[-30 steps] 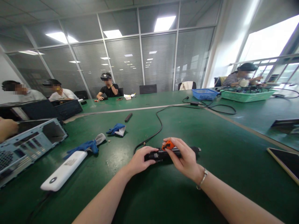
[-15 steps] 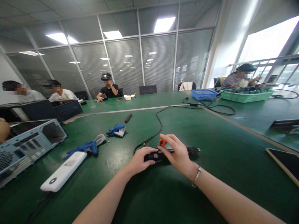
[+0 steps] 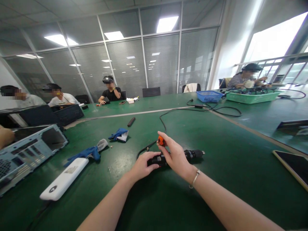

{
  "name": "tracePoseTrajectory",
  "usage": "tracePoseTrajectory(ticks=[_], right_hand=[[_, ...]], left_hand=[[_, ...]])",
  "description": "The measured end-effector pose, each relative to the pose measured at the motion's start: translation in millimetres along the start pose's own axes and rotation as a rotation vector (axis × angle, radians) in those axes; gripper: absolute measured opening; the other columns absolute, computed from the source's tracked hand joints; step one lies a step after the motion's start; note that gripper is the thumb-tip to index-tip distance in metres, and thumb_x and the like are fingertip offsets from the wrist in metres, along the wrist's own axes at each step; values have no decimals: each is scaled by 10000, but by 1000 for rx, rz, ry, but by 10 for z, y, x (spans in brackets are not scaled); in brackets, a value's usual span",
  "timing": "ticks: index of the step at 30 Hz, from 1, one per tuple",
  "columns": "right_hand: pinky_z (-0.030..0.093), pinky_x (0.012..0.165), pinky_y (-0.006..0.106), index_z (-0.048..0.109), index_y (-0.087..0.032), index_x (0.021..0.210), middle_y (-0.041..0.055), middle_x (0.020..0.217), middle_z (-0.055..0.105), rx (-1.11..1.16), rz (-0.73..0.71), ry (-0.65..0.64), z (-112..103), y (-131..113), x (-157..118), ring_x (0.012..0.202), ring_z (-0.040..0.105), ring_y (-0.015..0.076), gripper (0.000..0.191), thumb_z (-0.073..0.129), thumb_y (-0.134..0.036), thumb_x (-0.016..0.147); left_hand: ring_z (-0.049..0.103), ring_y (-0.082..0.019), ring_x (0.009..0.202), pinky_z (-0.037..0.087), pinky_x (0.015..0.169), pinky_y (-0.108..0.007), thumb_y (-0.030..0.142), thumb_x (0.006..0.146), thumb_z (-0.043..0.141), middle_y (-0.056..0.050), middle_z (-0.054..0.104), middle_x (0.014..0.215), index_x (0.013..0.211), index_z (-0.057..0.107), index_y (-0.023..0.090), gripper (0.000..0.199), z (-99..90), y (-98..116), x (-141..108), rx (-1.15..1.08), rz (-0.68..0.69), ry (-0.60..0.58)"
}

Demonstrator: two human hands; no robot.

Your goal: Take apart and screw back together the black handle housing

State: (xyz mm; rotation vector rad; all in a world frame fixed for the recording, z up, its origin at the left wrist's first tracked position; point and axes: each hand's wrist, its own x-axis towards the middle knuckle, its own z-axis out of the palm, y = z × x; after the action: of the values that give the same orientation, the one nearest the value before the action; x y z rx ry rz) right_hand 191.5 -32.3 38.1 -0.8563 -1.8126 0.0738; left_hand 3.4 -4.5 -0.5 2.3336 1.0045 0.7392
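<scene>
We see two bare hands at work low in the centre of the frame, above a green tabletop (image 3: 223,134). Our left hand (image 3: 139,166) is closed with thumb and fingers around the left end of a black cylindrical tool, apparently an electric screwdriver (image 3: 192,156), whose metal tip points right; a black cable (image 3: 163,123) lies behind it. Our right hand (image 3: 176,158) pinches an orange-and-black handle (image 3: 161,140) above the cylinder's left half; we cannot tell whether its hidden lower end touches.

Compared with a second ago, the right hand and handle have shifted leftward, uncovering more of the cylinder's right end, while the left grip is unchanged. We judge that the work now centres close to the left hand, which steadies the cylinder.
</scene>
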Motion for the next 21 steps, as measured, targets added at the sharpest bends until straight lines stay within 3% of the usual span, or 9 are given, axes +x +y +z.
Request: tracePoseTrajectory(ticks=[3, 7, 14, 18, 21], right_hand=[[542, 845, 330, 380, -262, 1401, 73, 1096, 613, -3, 19, 4, -36, -10, -38, 947, 628, 187, 504, 479, -172, 915], [555, 777, 337, 501, -268, 1302, 72, 1021, 608, -78, -14, 41, -72, -1, -58, 870, 623, 194, 414, 554, -218, 894], [513, 917, 377, 311, -257, 1453, 108, 1221, 567, -47, -53, -9, -61, 19, -89, 1084, 582, 214, 558, 455, -149, 925], [533, 851, 385, 401, -270, 1394, 90, 1108, 592, -89, -18, -11, -59, 46, -107, 976, 605, 217, 504, 520, -197, 909], [532, 841, 357, 365, -278, 1413, 77, 1086, 604, -30, -43, -34, -69, 45, -110, 955, 609, 197, 516, 470, -153, 923]], left_hand=[[602, -254, 1089, 425, 1005, -392, 225, 742, 739, -71, 646, 1223, 1292, 550, 216, 582, 0, -2, -11, 23, -36, 7], [615, -265, 1065, 436, 989, -391, 267, 729, 755, -85, 660, 1191, 1271, 568, 185, 579, -13, -2, -16, 74, -66, 1], [639, -250, 1014, 464, 943, -354, 295, 746, 739, -71, 686, 1144, 1245, 599, 187, 529, -44, 27, -16, 63, -85, -18], [645, -240, 987, 467, 926, -334, 290, 736, 749, -63, 694, 1128, 1248, 602, 186, 543, -62, 50, -16, 80, -85, -24], [646, -236, 973, 465, 918, -327, 307, 739, 750, -63, 695, 1128, 1256, 600, 190, 550, -71, 48, -16, 102, -81, -29]])
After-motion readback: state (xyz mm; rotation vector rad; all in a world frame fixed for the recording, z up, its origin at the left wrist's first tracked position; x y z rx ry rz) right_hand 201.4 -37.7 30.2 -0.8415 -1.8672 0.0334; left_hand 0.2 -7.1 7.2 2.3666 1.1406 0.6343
